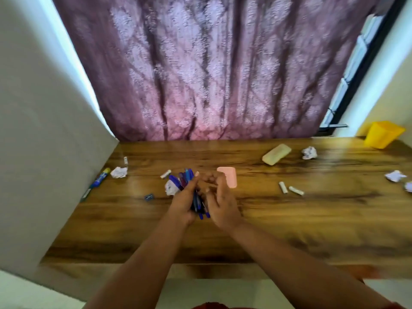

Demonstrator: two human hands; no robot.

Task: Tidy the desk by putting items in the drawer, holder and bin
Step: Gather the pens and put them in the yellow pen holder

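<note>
From the head view, your left hand (pixel 185 201) is curled round a bundle of blue pens (pixel 189 190), their tips fanning out past your fingertips. Your right hand (pixel 219 197), fingers loosely bent and holding nothing, cups the bundle's side. The yellow bin (pixel 382 134) sits well beyond your right fingers. The loose fan could slip and scatter pens if your grip relaxes.

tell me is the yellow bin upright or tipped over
Tilted, not lying flat: the yellow bin at the desk's far right corner leans left with its open top showing. The wide-angle lens may exaggerate the lean. Its contents cannot be seen.
</note>
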